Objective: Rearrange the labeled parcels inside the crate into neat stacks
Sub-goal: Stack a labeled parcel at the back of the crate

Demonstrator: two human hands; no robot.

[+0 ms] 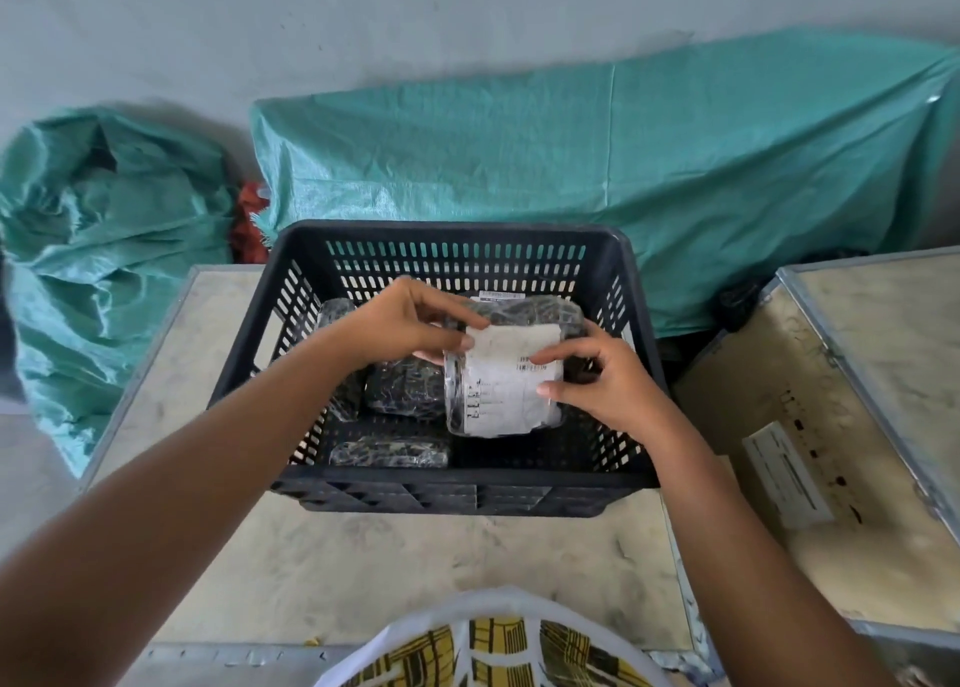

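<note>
The labeled parcels sit inside a black slotted plastic crate point(452, 249), which stands on the far half of a pale, scuffed wooden box top point(395, 561) with a metal edge. The one I am handling is a parcel with a white shipping label point(506, 379) facing up, wrapped in clear film, lying toward the crate's right side. My left hand point(402, 322) curls over its far left corner, thumb and fingers closed on the edge of the wrap. My right hand point(602, 374) pinches its right edge, thumb and forefinger pressed on the label near the barcode, the other fingers folded beneath.

Behind it, against the crate's far right corner, lies a dark wrapped parcel point(530, 309) with a small label strip showing at its far edge. Another dark parcel point(335, 312) stands near the crate's left wall, partly hidden by my left wrist. A dark parcel point(402, 390) lies in the middle, just beside the labeled one, and a flatter dark parcel point(389, 452) rests along the near wall.

To the right of the box top stands a second wooden box point(841, 426) with a metal frame and a white sticker. Green woven sacks point(623, 166) lie against the grey wall beyond the crate.
</note>
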